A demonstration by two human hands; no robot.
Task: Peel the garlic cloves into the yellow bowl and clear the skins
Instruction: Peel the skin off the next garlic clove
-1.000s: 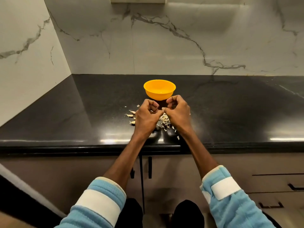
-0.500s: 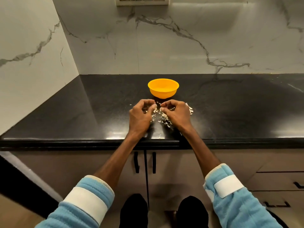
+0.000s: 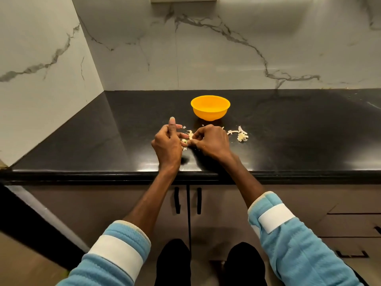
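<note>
Marble wall [image 3: 226,58] behind, grey veins. Black glossy countertop [image 3: 288,131] across whole width; brown cabinet [image 3: 103,203] below.

Left hand [image 3: 168,143] and right hand [image 3: 212,143] meet over counter, near front edge. Both pinch same garlic clove [image 3: 190,135] between them, just above surface. Left forefinger sticks up straight; right fingers curled.

Yellow bowl [image 3: 210,108] upright on counter, just behind hands, apart from them.

Garlic skins [image 3: 242,135]: small pile right of right hand, few scraps under hands.

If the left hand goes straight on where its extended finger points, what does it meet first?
Likely nothing on the counter: the left hand would pass left of the bowl and reach the back wall.
</note>
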